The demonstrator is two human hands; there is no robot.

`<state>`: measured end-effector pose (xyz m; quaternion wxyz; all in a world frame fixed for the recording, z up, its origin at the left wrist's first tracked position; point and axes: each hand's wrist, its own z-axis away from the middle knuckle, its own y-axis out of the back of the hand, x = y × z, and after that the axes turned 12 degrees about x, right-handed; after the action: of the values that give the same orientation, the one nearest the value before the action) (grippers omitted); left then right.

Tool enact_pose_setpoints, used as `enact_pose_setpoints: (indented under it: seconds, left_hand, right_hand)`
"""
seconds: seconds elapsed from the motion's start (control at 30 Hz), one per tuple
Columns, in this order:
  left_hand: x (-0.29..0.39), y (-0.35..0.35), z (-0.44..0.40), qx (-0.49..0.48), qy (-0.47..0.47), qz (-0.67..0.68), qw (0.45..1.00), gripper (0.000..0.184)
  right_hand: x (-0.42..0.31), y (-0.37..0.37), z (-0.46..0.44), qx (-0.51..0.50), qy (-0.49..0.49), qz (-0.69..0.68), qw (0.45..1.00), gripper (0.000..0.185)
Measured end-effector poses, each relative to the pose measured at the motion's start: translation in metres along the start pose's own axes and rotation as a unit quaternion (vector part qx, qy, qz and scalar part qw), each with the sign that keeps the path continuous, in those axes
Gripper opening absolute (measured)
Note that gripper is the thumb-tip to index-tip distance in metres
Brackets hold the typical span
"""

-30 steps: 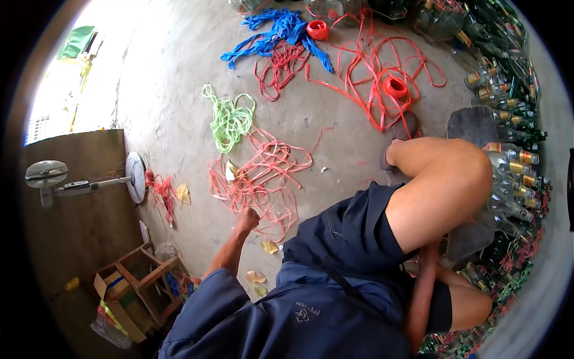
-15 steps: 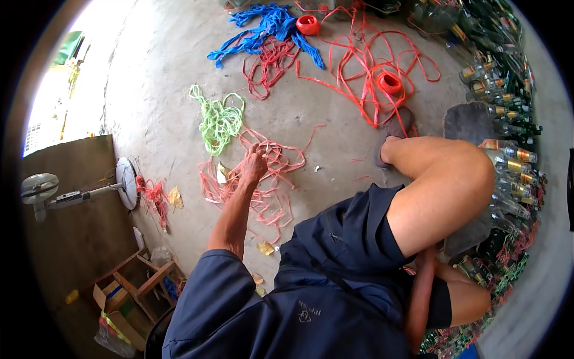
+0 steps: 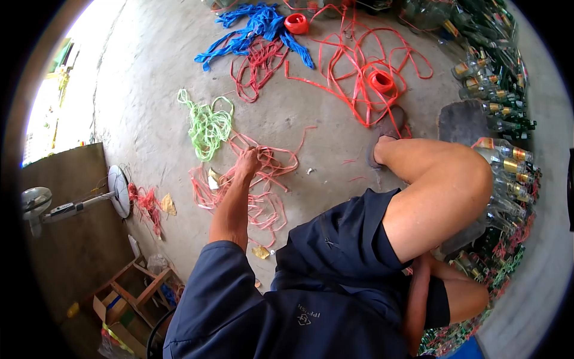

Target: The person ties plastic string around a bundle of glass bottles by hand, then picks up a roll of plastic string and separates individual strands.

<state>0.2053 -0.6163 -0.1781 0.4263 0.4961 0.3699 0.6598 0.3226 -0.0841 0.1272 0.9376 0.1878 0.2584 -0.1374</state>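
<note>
My left hand (image 3: 249, 161) reaches down to the floor with its fingers closed on strands of pink plastic twine (image 3: 269, 206), which lies in a loose tangle around it. Just beyond the hand is a bundle of light green twine (image 3: 209, 128). My right forearm (image 3: 420, 293) runs down beside my thigh, and the hand at its end is hidden behind my raised leg.
Blue strips (image 3: 263, 30), dark red twine (image 3: 260, 66) and a red twine roll (image 3: 381, 81) lie farther ahead. Glass bottles (image 3: 505, 155) are stacked along the right. At left stand a fan (image 3: 119, 191), a wooden frame (image 3: 140, 287) and a cardboard box (image 3: 122, 320).
The fingers of my left hand have closed in on the pink twine, the hand shifting slightly over the tangle. The whole view has shifted a little; my right arm stays put.
</note>
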Motion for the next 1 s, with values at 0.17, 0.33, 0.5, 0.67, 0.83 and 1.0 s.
enact_pose_setpoints:
  seconds: [0.17,0.33,0.5,0.67,0.83,1.0]
  left_hand:
    - [0.029,0.032,0.027,0.093,0.041,0.086,0.991,0.035]
    - [0.043,0.083,0.046,0.154,0.005,0.200,0.968,0.026]
    - [0.092,0.155,0.071,0.164,0.062,0.375,0.910,0.017]
    - [0.126,0.208,0.090,0.197,0.022,0.389,0.900,0.016]
    - [0.159,0.248,0.103,0.219,0.032,0.320,0.921,0.015]
    - [0.183,0.256,0.103,0.228,0.056,0.397,0.887,0.026]
  right_hand:
    - [0.005,0.006,0.001,0.011,0.005,-0.007,1.000,0.014]
    - [0.005,0.014,0.000,0.021,0.022,-0.018,0.999,0.014]
    - [-0.001,0.036,0.001,0.047,0.058,-0.043,0.996,0.014]
    - [0.001,0.072,-0.001,0.085,0.118,-0.077,0.986,0.015]
    - [-0.010,0.100,0.014,0.126,0.227,-0.071,0.963,0.017]
    - [-0.025,0.117,0.039,0.152,0.273,-0.087,0.946,0.016]
